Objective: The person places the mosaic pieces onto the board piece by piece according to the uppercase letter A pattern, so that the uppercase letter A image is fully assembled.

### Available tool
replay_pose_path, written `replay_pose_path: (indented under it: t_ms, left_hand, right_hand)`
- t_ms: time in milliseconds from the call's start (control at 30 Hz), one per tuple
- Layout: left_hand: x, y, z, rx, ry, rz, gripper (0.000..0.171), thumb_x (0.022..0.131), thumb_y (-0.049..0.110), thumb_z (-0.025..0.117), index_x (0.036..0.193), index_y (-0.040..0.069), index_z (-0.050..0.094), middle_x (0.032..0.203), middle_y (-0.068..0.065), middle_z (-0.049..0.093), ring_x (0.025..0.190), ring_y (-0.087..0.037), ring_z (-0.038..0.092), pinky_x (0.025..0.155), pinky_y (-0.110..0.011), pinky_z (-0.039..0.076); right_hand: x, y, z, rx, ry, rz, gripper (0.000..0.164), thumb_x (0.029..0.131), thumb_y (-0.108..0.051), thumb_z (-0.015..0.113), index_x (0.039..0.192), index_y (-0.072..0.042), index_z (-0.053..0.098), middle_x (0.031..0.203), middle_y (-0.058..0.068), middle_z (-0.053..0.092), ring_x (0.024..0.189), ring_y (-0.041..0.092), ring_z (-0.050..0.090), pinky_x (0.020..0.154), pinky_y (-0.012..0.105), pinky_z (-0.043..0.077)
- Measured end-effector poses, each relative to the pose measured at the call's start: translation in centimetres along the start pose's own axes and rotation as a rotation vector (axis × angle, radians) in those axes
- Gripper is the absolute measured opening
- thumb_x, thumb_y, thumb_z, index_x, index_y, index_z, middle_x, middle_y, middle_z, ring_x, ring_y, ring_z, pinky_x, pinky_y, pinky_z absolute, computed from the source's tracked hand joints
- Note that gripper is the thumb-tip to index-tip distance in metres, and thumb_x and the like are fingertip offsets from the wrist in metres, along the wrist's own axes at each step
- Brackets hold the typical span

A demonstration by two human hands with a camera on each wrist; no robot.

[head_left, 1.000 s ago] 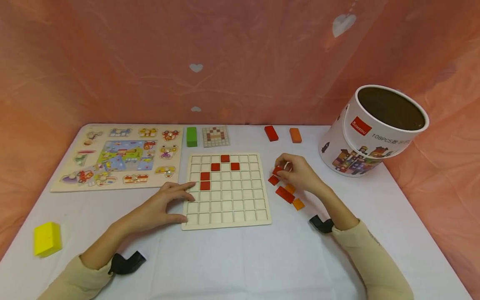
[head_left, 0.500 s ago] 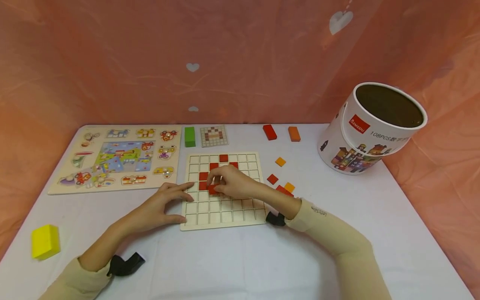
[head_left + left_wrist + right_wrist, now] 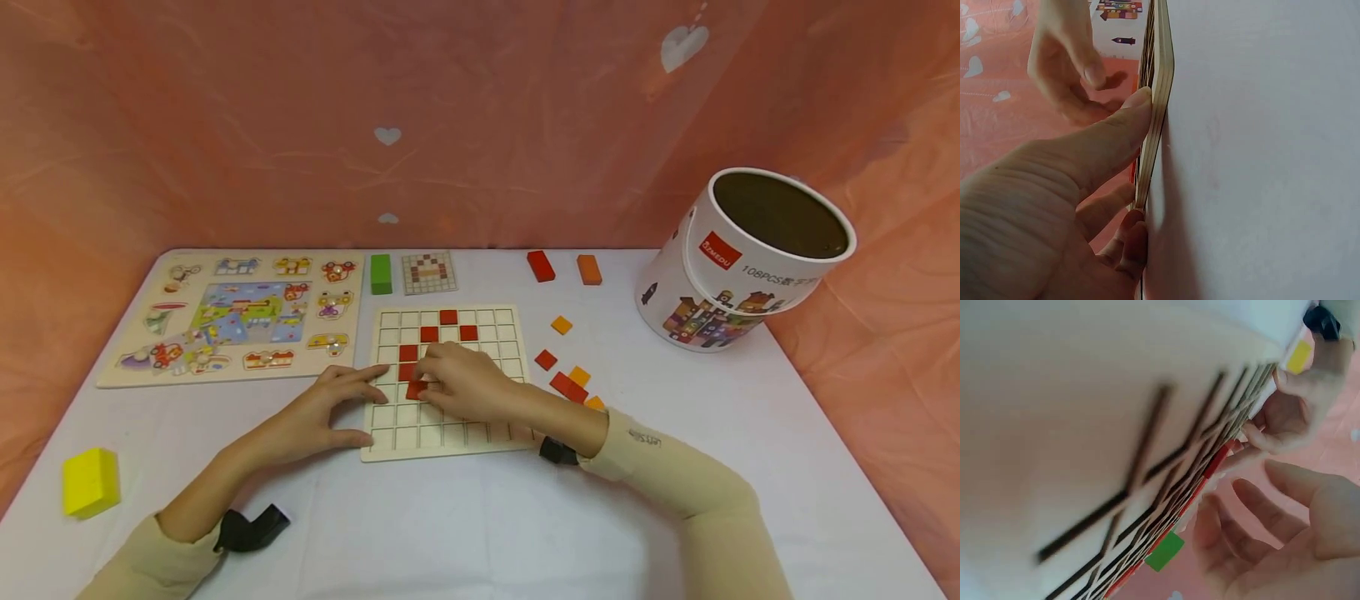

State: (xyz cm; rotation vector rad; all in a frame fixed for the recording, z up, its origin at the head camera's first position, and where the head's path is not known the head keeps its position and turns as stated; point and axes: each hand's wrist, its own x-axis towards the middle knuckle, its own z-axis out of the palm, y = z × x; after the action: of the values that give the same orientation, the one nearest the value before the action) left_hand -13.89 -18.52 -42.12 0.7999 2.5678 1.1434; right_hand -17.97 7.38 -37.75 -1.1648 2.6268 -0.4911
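Note:
My left hand [image 3: 330, 417] rests along the left edge of a pale wooden grid board [image 3: 452, 436], thumb near its front left corner and fingers spread. In the left wrist view the thumb [image 3: 1138, 103] touches the board's rim. Over the middle of the board is my right hand [image 3: 474, 385], fingertips at a red square tile [image 3: 415, 390]. The right wrist view shows this thumb and fingers apart, with nothing between them. Several other red tiles [image 3: 448, 317] sit in cells farther back. The right hand hides part of the grid.
Loose red tiles [image 3: 546, 360] and orange tiles [image 3: 562, 325] lie right of the board. Behind it are a green block [image 3: 381, 274], a pattern card [image 3: 429, 272], a red block [image 3: 541, 266] and an orange block [image 3: 589, 269]. A picture puzzle [image 3: 127, 372], yellow block [image 3: 91, 483] and bucket [image 3: 675, 312] flank it.
My right hand has carried a red tile from the pile on the right to the board, set it in the lower left area and loosened its fingers. The left hand has stayed put.

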Motion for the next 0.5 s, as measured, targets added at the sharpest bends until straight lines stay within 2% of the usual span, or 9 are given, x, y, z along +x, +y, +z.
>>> replay_pose_path:
  t_ms: [67, 133, 200, 267, 367, 500]
  left_hand:
    - [0.0, 0.0, 0.0, 0.001, 0.0, 0.002, 0.04, 0.08, 0.024, 0.085, 0.116, 0.022, 0.068, 0.157, -0.005, 0.04, 0.123, -0.018, 0.036, 0.1, -0.049, 0.035]
    - [0.0, 0.1, 0.0, 0.002, 0.0, 0.003, 0.04, 0.08, 0.023, 0.085, 0.116, 0.021, 0.068, 0.157, -0.006, 0.04, 0.123, -0.019, 0.037, 0.101, -0.049, 0.035]
    - [0.0, 0.1, 0.0, 0.004, 0.001, 0.004, 0.04, 0.079, 0.022, 0.085, 0.116, 0.021, 0.068, 0.156, -0.006, 0.04, 0.123, -0.019, 0.037, 0.101, -0.05, 0.035]
    - [0.0, 0.2, 0.0, 0.007, 0.001, 0.005, 0.04, 0.08, 0.021, 0.085, 0.116, 0.02, 0.068, 0.156, -0.006, 0.04, 0.122, -0.019, 0.037, 0.1, -0.05, 0.035]
    - [0.0, 0.2, -0.1, 0.007, 0.001, 0.007, 0.04, 0.08, 0.022, 0.084, 0.117, 0.02, 0.068, 0.157, -0.006, 0.04, 0.121, -0.018, 0.037, 0.1, -0.049, 0.036]
    - [0.0, 0.2, -0.1, 0.004, -0.001, 0.006, 0.04, 0.08, 0.023, 0.084, 0.117, 0.02, 0.068, 0.157, -0.006, 0.04, 0.121, -0.018, 0.037, 0.1, -0.047, 0.036]
  right_hand:
    - [-1.0, -0.2, 0.1, -0.12, -0.032, -0.014, 0.04, 0.099, -0.035, 0.063, 0.133, -0.013, 0.063, 0.136, 0.006, 0.056, 0.124, 0.022, 0.049, 0.095, 0.039, 0.047]
    - [-2.0, -0.3, 0.3, -0.221, -0.082, -0.016, 0.056, 0.1, -0.045, 0.057, 0.146, -0.014, 0.05, 0.155, 0.006, 0.04, 0.143, 0.028, 0.031, 0.109, 0.05, 0.034]
    - [-2.9, -0.4, 0.5, -0.292, -0.135, -0.01, 0.068, 0.1, -0.055, 0.049, 0.155, -0.018, 0.037, 0.165, 0.002, 0.022, 0.151, 0.029, 0.011, 0.115, 0.057, 0.019]
    - [-3.4, -0.5, 0.8, -0.326, -0.172, -0.015, 0.074, 0.099, -0.061, 0.044, 0.159, -0.02, 0.027, 0.167, -0.001, 0.013, 0.152, 0.028, 0.002, 0.116, 0.06, 0.011]
    - [-3.8, -0.7, 1.2, -0.353, -0.196, -0.039, 0.076, 0.099, -0.065, 0.039, 0.159, -0.022, 0.024, 0.167, -0.004, 0.011, 0.152, 0.027, 0.002, 0.116, 0.06, 0.007]
    - [-3.4, -0.8, 1.0, -0.342, -0.212, -0.074, 0.074, 0.099, -0.065, 0.038, 0.157, -0.02, 0.03, 0.166, -0.004, 0.016, 0.152, 0.028, 0.008, 0.116, 0.06, 0.005]
